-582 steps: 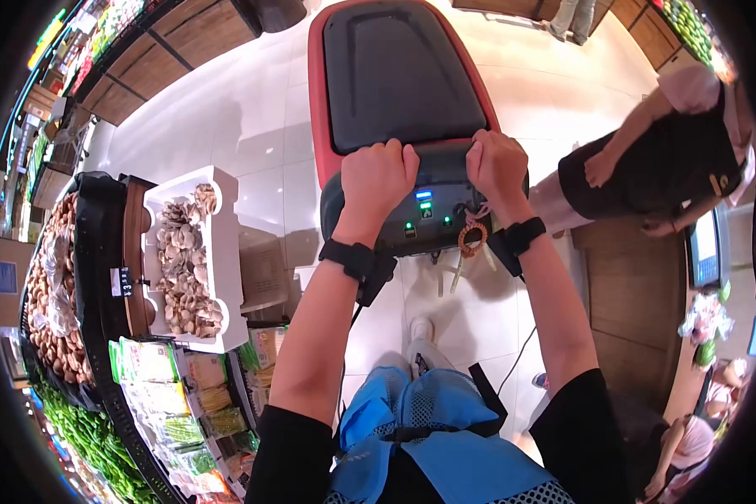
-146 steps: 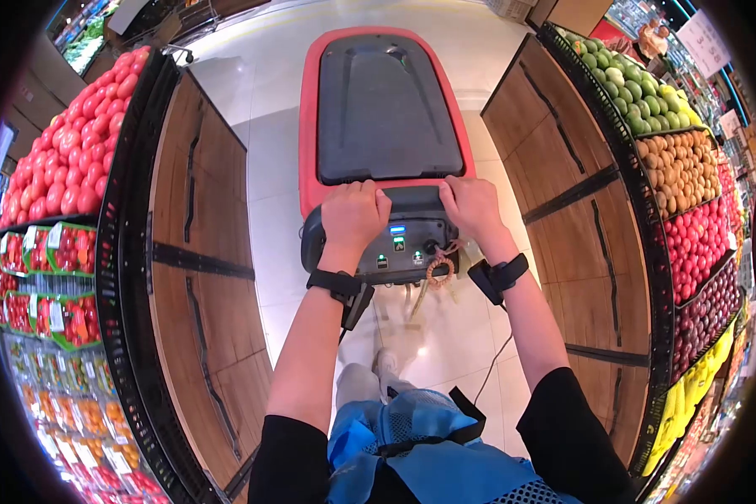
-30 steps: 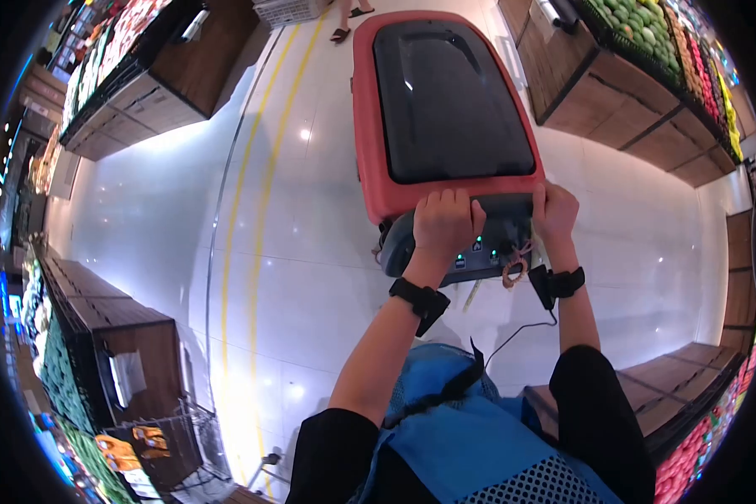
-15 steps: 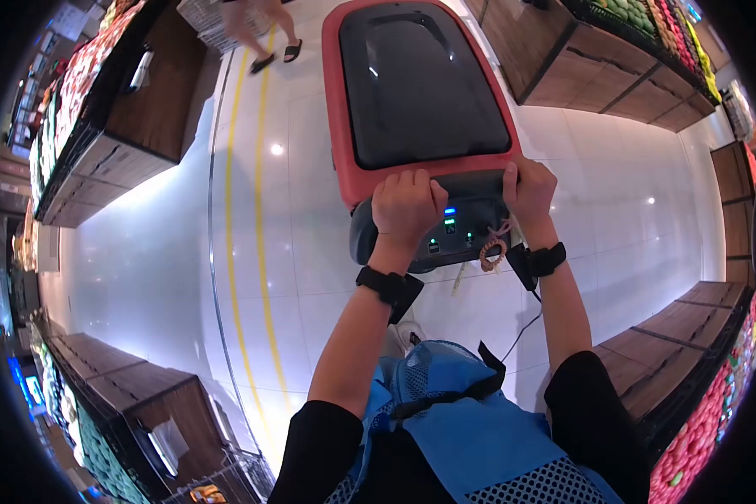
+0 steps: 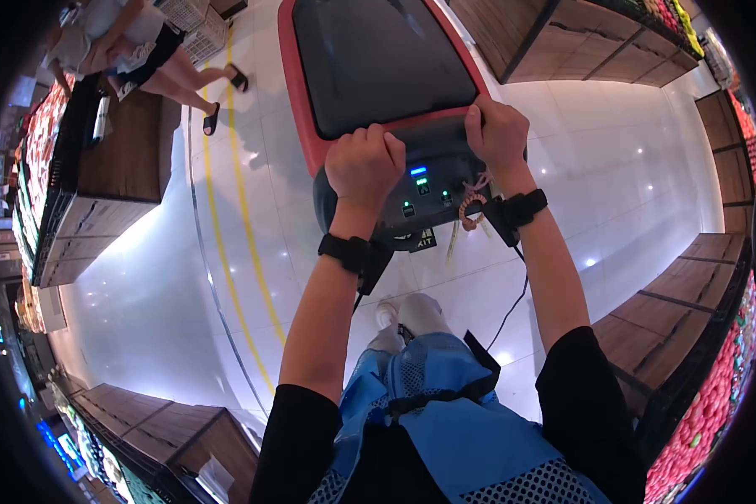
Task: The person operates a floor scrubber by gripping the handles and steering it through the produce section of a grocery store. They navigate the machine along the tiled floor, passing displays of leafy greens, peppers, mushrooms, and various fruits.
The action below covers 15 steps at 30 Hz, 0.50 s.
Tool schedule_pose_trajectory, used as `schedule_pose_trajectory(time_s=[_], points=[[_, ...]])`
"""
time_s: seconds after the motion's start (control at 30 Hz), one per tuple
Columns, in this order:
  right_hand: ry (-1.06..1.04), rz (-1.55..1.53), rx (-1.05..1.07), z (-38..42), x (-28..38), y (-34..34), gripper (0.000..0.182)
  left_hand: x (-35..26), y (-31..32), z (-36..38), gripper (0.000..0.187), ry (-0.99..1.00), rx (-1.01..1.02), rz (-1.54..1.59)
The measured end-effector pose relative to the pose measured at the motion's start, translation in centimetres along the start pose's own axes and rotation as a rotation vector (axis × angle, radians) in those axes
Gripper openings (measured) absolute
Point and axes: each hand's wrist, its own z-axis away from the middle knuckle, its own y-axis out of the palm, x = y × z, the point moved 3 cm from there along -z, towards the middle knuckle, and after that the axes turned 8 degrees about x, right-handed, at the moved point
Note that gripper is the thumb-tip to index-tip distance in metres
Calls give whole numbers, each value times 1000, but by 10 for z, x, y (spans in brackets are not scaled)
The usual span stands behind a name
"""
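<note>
A red floor scrubber [image 5: 298,92] with a large black lid [image 5: 382,63] stands directly in front of me. My left hand [image 5: 365,166] is closed around the left part of its black handle. On the right part, my right hand [image 5: 500,141] is wrapped round the same handle, thumb on top. Between my hands the control panel [image 5: 420,200] shows blue and green lights. A coiled cord [image 5: 472,212] dangles at the panel's right side, near my right wrist. The handle under my fingers is mostly hidden.
Another person [image 5: 155,63] in black sandals walks at upper left, beside white crates [image 5: 202,38]. Wooden produce stands [image 5: 113,160] line both sides, one at upper right [image 5: 588,46]. Yellow lines [image 5: 252,227] run along the shiny tiled floor.
The stands at upper left and right have slid down the view as the scrubber and I move forward. The other person appears nearer, farther left. Both hands keep their grip.
</note>
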Motion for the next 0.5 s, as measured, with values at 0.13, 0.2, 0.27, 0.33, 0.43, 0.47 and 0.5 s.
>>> schedule_pose_trajectory(time_s=[0.13, 0.2, 0.27, 0.33, 0.43, 0.47, 0.5], points=[[-3, 14, -6, -41, -13, 32, 22, 26, 26, -41, 15, -14, 32, -15], [-17, 0, -3, -60, -22, 47, 23, 36, 38, -61, 16, -23, 31, -32], [-14, 36, 58, -80, -31, 66, 24, 48, 50, -82, 17, -30, 51, -45], [-65, 13, 47, -102, -40, 82, 25, 61, 62, -104, 17, -33, 34, -56], [-187, 6, 65, -135, -55, 103, 29, 77, 82, -139, 18, -38, 20, -47], [-259, 1, 87, -144, -57, 111, 31, 85, 89, -149, 18, -39, 21, -50], [-258, -4, 126, -156, -61, 120, 32, 93, 97, -160, 19, -41, 31, -55]])
